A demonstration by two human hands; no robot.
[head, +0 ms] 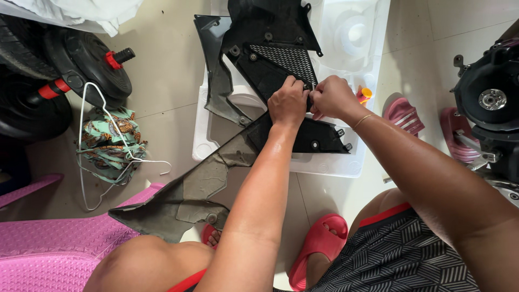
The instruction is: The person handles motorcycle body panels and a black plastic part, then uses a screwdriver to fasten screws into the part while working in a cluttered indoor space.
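Two hands, left hand [288,101] and right hand [332,97], fingers clenched on black plastic fairing panel [270,70]; risk: mounting tabs snapping if levered hard.

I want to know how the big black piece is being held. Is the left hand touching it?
Touching. The head view shows the left hand pressed flat on the black plastic panel, fingers curled over its edge by the mesh, no gap between them.
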